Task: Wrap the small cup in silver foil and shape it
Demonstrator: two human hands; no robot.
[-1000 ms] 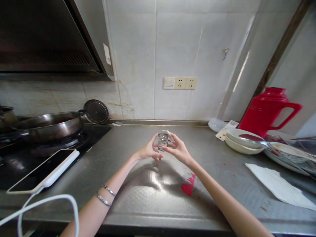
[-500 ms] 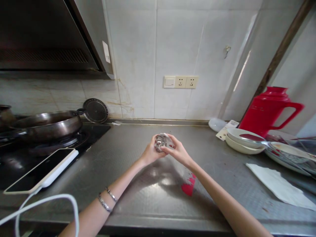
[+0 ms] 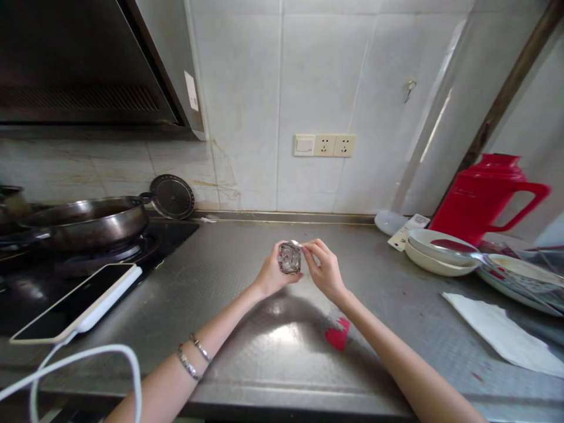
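Note:
My left hand (image 3: 268,273) is wrapped around the side of a small, square, clear glass container (image 3: 290,258), held above the counter with one broad face turned toward me. Reddish specks show in or through the glass. My right hand (image 3: 325,267) is just to its right, thumb and fingers pinched together by the container's upper right corner. A thin pale edge shows at those fingertips; what it belongs to is too small to make out. Below the hands, a ragged red piece (image 3: 338,335) lies on the metal counter (image 3: 247,364).
On the left, a steel pan (image 3: 92,223) sits on the stove, with a phone (image 3: 74,302) and its white cable (image 3: 88,352) in front. A red thermos (image 3: 482,197), stacked bowls (image 3: 440,255) and a white paper towel (image 3: 502,335) are on the right.
My right hand has drawn back to the right from the container's front, its fingers now pinched at the upper corner. More of the container's face shows. My left hand keeps its hold.

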